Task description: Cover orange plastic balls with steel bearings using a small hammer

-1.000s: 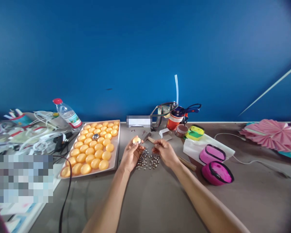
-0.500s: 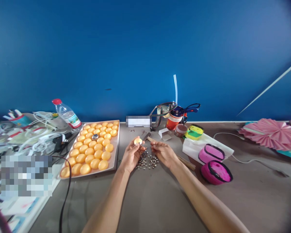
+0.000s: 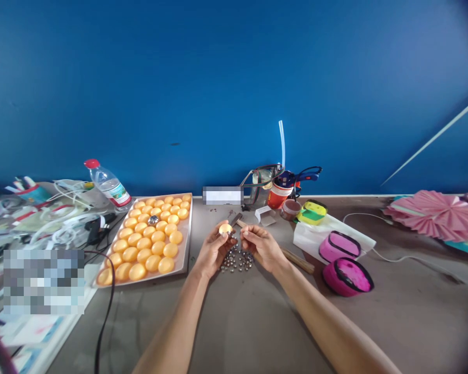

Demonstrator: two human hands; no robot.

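My left hand (image 3: 214, 251) is closed round an orange ping-pong ball (image 3: 225, 228), its top showing between thumb and fingers. A few small shiny bits show at the ball's lower right side. Close by on the right, my right hand (image 3: 262, 248) pinches thumb and fingertips together; whatever they hold is too small to make out. Beneath and between both hands lies a loose pile of small shiny metallic beads (image 3: 234, 264). A hammer (image 3: 238, 220) lies just behind the hands, its handle partly hidden by my right hand.
A white tray (image 3: 187, 228) of orange balls stands to the left, one ball covered in silver. A water bottle (image 3: 109, 184), cables and papers crowd the far left. Pink mesh pouches (image 3: 348, 277), a red cup (image 3: 280, 196) and a pink paper fan (image 3: 429, 215) sit to the right.
Both hands have come slightly closer together, the right hand moving left towards the ball. The ball has shifted a little to the right and turned in my left hand.
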